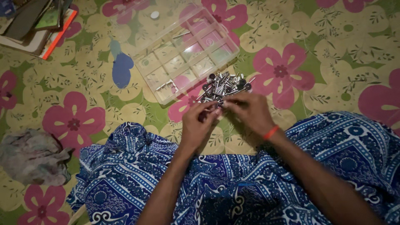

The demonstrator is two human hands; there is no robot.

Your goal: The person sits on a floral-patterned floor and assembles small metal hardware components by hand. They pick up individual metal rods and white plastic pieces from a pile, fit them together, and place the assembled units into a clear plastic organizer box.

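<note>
1. The left hand (199, 121) and right hand (248, 109) meet fingertip to fingertip over the floral floor mat (333, 62), just at the near edge of a pile of small metal screws (224, 86)
2. Both hands have fingers pinched together at the pile's edge; whether either holds a screw cannot be told, as the spot is dark and small
3. The pile lies just beyond the fingertips, touching the near corner of a clear plastic compartment box (187, 54)
4. An orange band (271, 132) circles the right wrist; blue patterned cloth (233, 183) covers the lap below
</note>
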